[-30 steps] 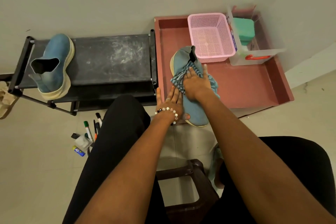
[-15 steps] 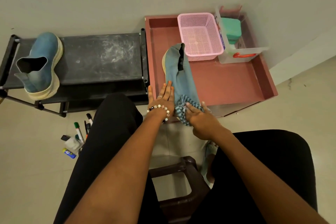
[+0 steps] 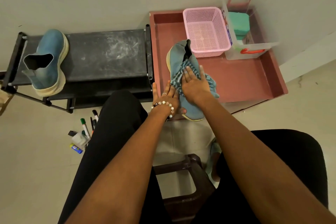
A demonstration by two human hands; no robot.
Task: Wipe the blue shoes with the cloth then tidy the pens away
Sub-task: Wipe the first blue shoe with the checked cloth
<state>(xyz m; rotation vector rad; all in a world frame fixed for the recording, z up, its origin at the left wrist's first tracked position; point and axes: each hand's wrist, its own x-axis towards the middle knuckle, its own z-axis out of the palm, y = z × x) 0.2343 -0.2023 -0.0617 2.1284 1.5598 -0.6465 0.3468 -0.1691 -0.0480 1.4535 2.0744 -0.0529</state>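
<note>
Under my right hand (image 3: 193, 85) the striped cloth (image 3: 183, 76) has slid from toe back to mid-shoe, grip spread flat; left hand (image 3: 168, 94) braces the blue shoe (image 3: 179, 60) in the red tray (image 3: 245, 78). Pens (image 3: 89, 125) wait on the floor.

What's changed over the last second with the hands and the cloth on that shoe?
The right hand swept the cloth down to the toe end of the blue shoe in the red tray, then back up to mid-shoe, where it presses it flat now. The left hand stayed steadying the shoe's side. The other shoe on the rack and the pens have not been touched.
</note>
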